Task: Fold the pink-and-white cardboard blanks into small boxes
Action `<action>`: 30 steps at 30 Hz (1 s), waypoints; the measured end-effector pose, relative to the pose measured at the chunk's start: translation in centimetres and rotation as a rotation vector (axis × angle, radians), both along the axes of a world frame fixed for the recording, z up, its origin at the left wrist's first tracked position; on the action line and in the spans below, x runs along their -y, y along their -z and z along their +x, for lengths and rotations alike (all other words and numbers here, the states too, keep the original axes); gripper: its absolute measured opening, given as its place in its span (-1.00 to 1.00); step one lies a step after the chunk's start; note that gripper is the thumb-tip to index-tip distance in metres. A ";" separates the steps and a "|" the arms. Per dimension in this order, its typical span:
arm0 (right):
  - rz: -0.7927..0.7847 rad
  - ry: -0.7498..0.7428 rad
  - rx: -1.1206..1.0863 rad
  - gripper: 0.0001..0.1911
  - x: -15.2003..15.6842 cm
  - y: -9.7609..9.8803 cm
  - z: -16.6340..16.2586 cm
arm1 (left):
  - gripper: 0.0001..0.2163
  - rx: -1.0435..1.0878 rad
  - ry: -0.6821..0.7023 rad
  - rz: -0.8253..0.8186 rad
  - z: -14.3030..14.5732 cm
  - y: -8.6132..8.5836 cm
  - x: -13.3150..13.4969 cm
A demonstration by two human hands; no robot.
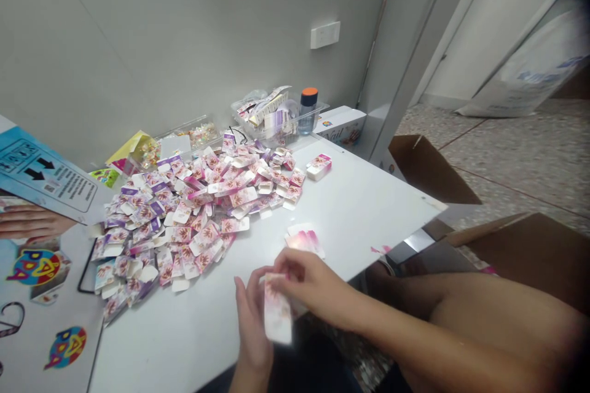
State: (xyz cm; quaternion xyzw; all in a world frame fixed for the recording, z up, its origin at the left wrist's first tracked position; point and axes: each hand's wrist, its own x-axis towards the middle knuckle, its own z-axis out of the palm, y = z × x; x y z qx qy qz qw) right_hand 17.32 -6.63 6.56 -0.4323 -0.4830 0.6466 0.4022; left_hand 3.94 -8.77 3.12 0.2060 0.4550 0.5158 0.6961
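My left hand (251, 319) and my right hand (308, 285) meet near the front edge of the white table (369, 209), both closed on one small pink-and-white flat carton (278, 314). The left hand backs it from behind while the right hand's fingers pinch its top end. Just beyond the hands lies a short stack of flat pink cartons (304, 239). A large heap of the same flat cartons (193, 209) spreads over the middle and left of the table. One folded-up box (319, 166) sits apart at the heap's right end.
A clear plastic tray (276, 120) with packets and an orange-capped bottle (308, 109) stands by the wall. A printed white box (341, 126) lies beside it. Colourful sheets (41, 258) cover the left. Open cardboard boxes (530, 252) sit on the floor at right.
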 end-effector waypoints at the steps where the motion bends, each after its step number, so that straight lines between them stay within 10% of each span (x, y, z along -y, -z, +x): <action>1: -0.014 0.065 -0.077 -0.79 -0.5 -0.2 0.2 | -0.50 -0.037 -0.070 0.042 -0.2 0.4 -0.1; 6: 0.013 0.162 -0.223 -0.59 -2.9 -1.9 2.3 | -0.57 -0.124 -0.240 0.124 -1.1 2.7 -0.5; 15: 0.682 -0.429 1.288 -0.43 -2.7 1.1 5.4 | -0.66 -0.171 -0.192 0.172 -1.3 3.7 -0.2; 19: 0.740 -0.468 1.342 -0.87 -2.6 3.1 4.5 | -0.69 -0.190 -0.180 0.197 -1.7 3.9 -0.1; 30: 0.925 -0.437 1.358 -0.86 -2.3 3.9 5.0 | -0.69 -0.201 0.027 0.019 -0.1 2.7 0.6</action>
